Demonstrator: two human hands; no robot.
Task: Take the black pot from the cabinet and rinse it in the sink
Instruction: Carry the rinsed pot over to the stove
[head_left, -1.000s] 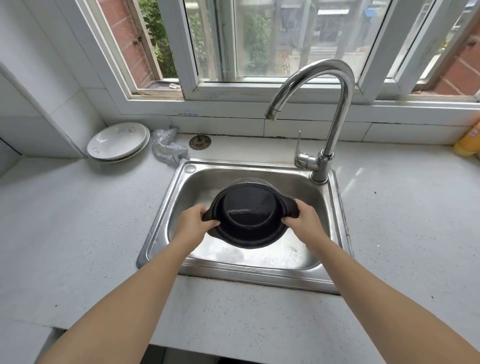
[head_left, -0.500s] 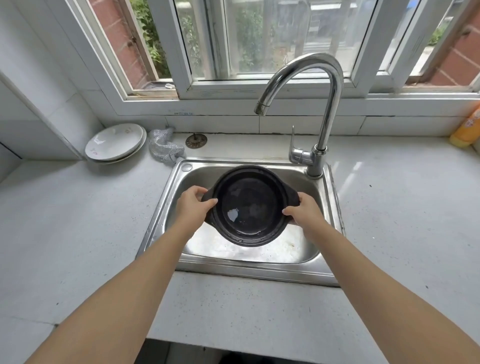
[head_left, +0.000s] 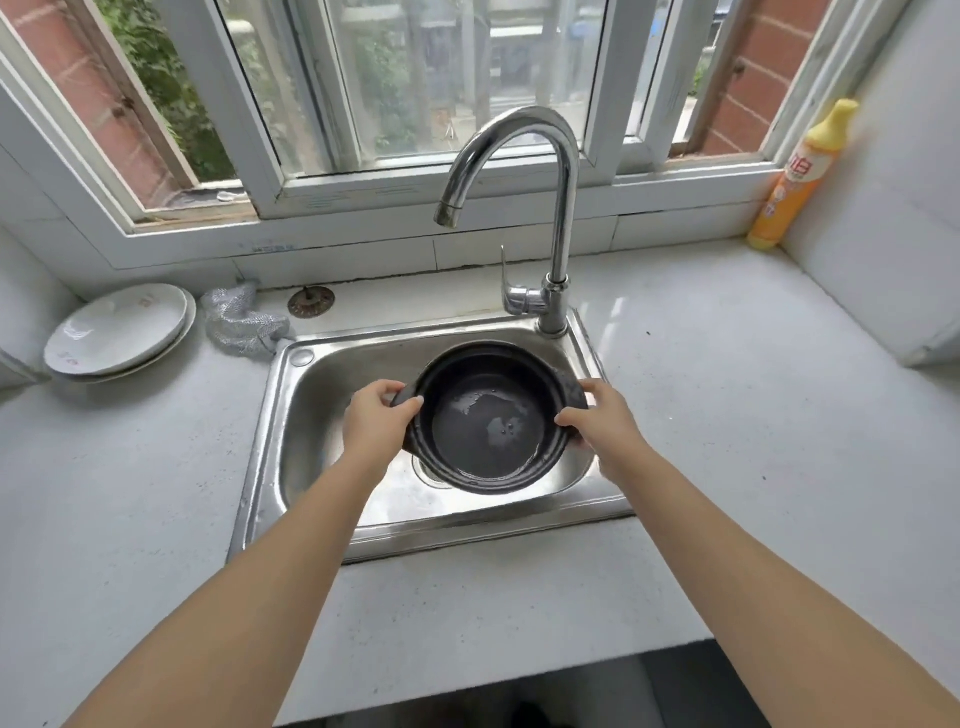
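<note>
Pot (head_left: 493, 421) held low inside the sink (head_left: 332, 374), mouth up, a thin film of water pooled on its floor. Gripped from both sides at once: left hand (head_left: 376, 423) curled round the left handle, thumb hooked over the rim; right hand (head_left: 602, 418) curled round the right handle, thumb tip resting on the rim edge. Handle-to-handle line ran left to right across the sink, so neither hand sat nearer than the other, each already on its own end. Sat right of the sink's middle, close to the tap (head_left: 550, 218) base, partly covering the drain.

Spout mouth hung behind and above the pot, over or just behind its far rim, a little left of centre. No water seen running. Tap lever stood upright just left of the tap stem, behind the pot and nearer the right hand. Judged: rinse under way or close to done, with either a tip to pour out or a release of the right hand toward the lever coming next; one-handed hold of a wet pot likely to slip.
</note>
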